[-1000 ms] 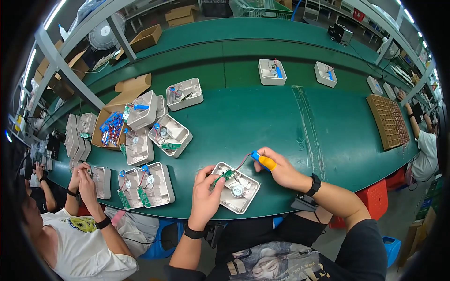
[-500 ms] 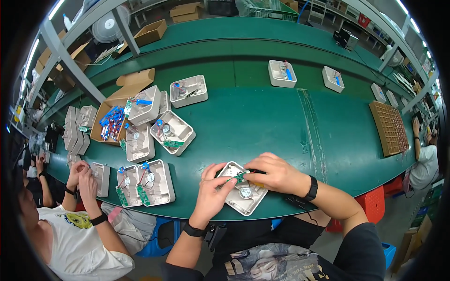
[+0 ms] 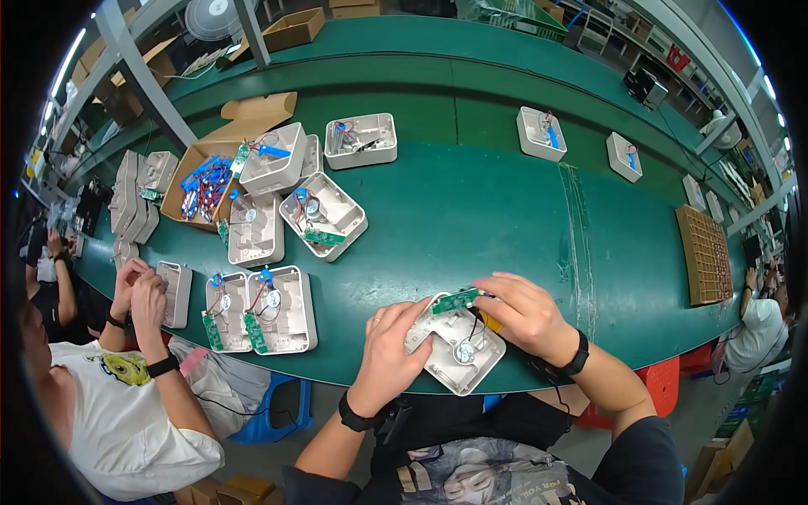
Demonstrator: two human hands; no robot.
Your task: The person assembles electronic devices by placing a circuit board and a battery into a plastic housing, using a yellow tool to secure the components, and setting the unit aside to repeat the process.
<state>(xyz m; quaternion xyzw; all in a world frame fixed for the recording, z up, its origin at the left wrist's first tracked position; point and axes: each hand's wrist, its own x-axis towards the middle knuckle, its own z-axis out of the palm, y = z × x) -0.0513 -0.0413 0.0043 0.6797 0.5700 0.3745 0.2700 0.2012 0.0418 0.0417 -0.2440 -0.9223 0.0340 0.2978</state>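
While the slim, rectangular green circuit board [image 3: 454,301] was over the far end of the open white plastic box [image 3: 440,364], its long axis ran nearly left to right, tipped slightly up rightward; the box's long axis slanted from far left to near right. My right hand [image 3: 528,316] had the board's right end pinched in its fingers, a yellow-handled tool [image 3: 491,321] tucked beneath. My left hand [image 3: 389,349] clasped the box's left wall, fingertips just beside the board's left end; contact there: could not tell. Round silver disc [image 3: 464,352] sat nearer me, inside the box, at the green bench's [image 3: 421,231] near edge.
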